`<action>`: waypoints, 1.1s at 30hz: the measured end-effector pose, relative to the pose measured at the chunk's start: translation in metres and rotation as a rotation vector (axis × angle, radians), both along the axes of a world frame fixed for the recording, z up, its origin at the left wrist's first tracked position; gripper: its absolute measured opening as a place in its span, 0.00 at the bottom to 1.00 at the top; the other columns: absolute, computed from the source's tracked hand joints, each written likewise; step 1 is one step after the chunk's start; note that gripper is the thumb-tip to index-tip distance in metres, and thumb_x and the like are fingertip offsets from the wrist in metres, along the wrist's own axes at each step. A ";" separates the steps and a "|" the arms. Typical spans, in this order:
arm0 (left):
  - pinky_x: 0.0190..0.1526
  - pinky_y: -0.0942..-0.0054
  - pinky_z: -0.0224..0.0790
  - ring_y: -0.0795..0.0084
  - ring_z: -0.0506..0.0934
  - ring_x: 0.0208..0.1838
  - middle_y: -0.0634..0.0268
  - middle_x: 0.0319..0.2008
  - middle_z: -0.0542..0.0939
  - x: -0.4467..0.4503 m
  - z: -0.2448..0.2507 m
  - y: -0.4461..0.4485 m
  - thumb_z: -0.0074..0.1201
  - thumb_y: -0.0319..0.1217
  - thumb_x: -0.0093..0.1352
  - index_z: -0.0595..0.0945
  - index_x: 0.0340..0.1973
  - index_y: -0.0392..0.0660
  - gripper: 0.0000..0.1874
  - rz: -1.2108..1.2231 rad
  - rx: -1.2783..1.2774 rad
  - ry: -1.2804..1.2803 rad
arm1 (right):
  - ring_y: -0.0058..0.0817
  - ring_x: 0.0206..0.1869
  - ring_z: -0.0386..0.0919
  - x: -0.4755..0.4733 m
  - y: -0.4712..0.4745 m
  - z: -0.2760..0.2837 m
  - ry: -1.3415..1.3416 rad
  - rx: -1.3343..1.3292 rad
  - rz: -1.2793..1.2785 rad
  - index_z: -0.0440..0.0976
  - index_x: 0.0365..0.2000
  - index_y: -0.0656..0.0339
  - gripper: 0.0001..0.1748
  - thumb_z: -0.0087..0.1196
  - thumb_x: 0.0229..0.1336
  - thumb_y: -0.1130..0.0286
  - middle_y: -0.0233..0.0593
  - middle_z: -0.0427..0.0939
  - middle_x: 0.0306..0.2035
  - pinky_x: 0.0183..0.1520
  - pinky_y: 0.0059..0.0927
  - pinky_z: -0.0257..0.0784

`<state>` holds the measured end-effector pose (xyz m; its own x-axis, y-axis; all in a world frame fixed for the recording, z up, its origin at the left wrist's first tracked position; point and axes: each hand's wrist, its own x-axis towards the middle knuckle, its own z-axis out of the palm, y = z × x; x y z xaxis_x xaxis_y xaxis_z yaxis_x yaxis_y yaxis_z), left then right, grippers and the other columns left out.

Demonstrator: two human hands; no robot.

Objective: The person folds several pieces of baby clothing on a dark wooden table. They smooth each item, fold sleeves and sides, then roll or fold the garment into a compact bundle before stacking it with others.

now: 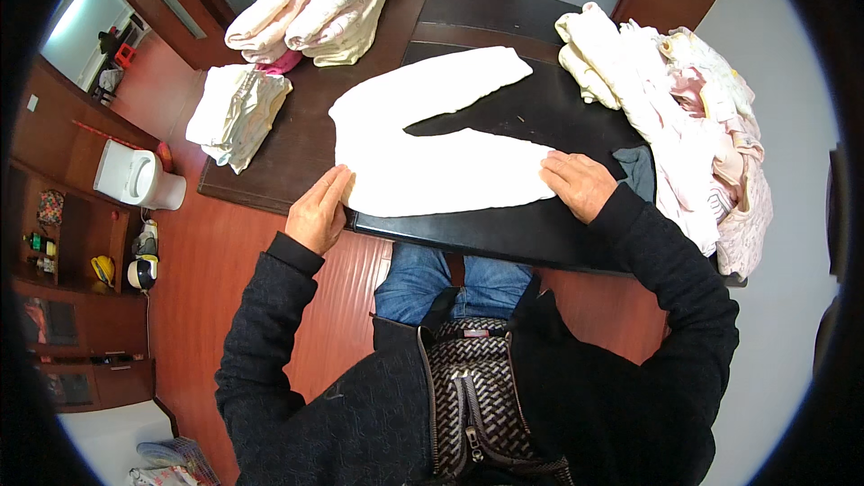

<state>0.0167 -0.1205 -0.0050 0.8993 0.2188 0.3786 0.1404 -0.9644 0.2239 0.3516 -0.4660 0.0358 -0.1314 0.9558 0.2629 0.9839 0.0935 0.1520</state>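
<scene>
A pair of small white trousers point(432, 172) lies spread on the dark table, waist to the left and both legs to the right. My left hand point(320, 210) grips the waist edge near its front corner, fingers close together. At the other end, my right hand point(579, 183) has hold of the cuff of the nearer leg. The farther leg point(439, 84) angles away, with a wedge of dark tabletop showing between the legs. My thumbs are mostly hidden.
Folded clothes point(236, 111) and taller folded stacks point(344, 10) stand at the table's left and back left. A loose heap of pale clothes point(702, 121) covers the right end, beside a grey cloth point(636, 169). The table's front edge point(472, 246) runs just before my lap.
</scene>
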 end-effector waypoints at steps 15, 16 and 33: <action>0.42 0.63 0.79 0.59 0.83 0.38 0.60 0.41 0.80 0.027 0.031 0.006 0.59 0.22 0.60 0.80 0.38 0.41 0.10 -0.193 0.322 0.061 | 0.48 0.50 0.83 0.012 0.000 0.002 0.344 0.014 -0.066 0.78 0.43 0.64 0.14 0.59 0.54 0.82 0.49 0.83 0.44 0.53 0.43 0.79; 0.43 0.62 0.79 0.59 0.83 0.38 0.60 0.42 0.80 0.026 0.032 0.005 0.61 0.22 0.59 0.80 0.39 0.41 0.12 -0.191 0.295 0.062 | 0.48 0.48 0.83 0.011 0.000 0.004 0.359 0.021 -0.074 0.78 0.42 0.64 0.12 0.58 0.56 0.81 0.49 0.83 0.43 0.52 0.43 0.78; 0.50 0.75 0.70 0.79 0.75 0.44 0.66 0.42 0.80 0.044 -0.010 0.048 0.54 0.40 0.80 0.76 0.47 0.38 0.16 0.060 -1.240 -0.733 | 0.22 0.32 0.80 0.076 0.127 0.037 1.094 0.617 -0.255 0.78 0.39 0.70 0.13 0.59 0.68 0.68 0.39 0.83 0.29 0.37 0.28 0.74</action>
